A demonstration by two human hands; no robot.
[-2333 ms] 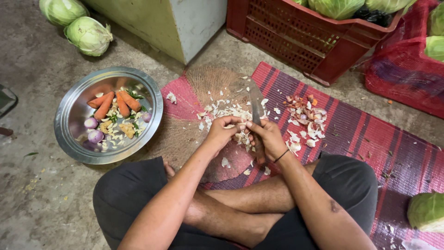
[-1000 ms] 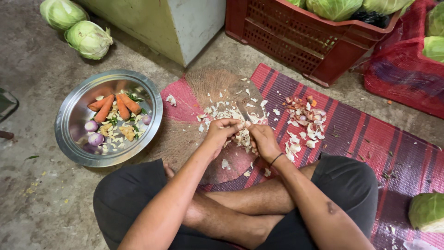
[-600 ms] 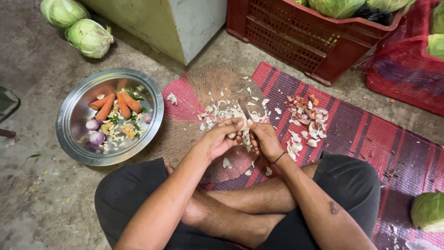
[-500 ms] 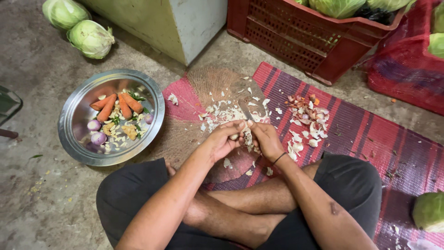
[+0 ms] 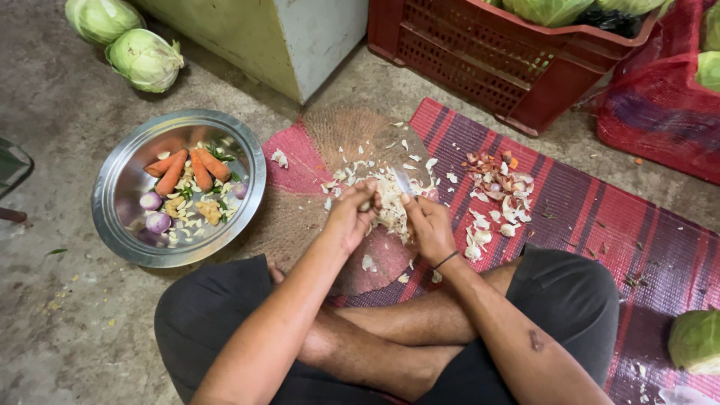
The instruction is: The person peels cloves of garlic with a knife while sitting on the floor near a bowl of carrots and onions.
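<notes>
So the person sat cross-legged on the floor, both hands over a round brown woven mat [image 5: 341,135] that was covered in pale peelings.

The left hand [image 5: 351,216] was curled narrow around a small garlic clove [image 5: 365,204], pinched at the fingertips just above the heap of white garlic skins [image 5: 390,202]. The right hand [image 5: 429,225] was closed on a knife [image 5: 403,182], with the blade poking up past the thumb and the tip right beside the clove. I couldn't tell if the edge actually touched it.

Containers, by place:
- A round steel bowl [image 5: 112,187] sat on the concrete floor [image 5: 60,315] to the left, holding 3 carrots [image 5: 187,169], small purple onions [image 5: 154,212] and peeled bits.
- A red plastic crate [image 5: 487,64] with slotted walls sat at the top, loaded with green cabbages [image 5: 547,11].
- A red mesh sack [image 5: 660,112] at the top right had more cabbage showing through.
- A pale green and white box-like corner [image 5: 285,37] stood at the top middle.
- 2 loose cabbages [image 5: 124,41] lay at the top left, and another cabbage [image 5: 694,341] at the bottom right edge.

A second pile of pinkish onion peels [image 5: 495,195] lay on the red and purple striped mat [image 5: 600,225], just right of the knife hand.

For room: the bowl's rim sat near the woven mat's left edge, the crate's front came close to the striped mat's top edge, and the open stretch of striped mat ran to the right of the peels.
</notes>
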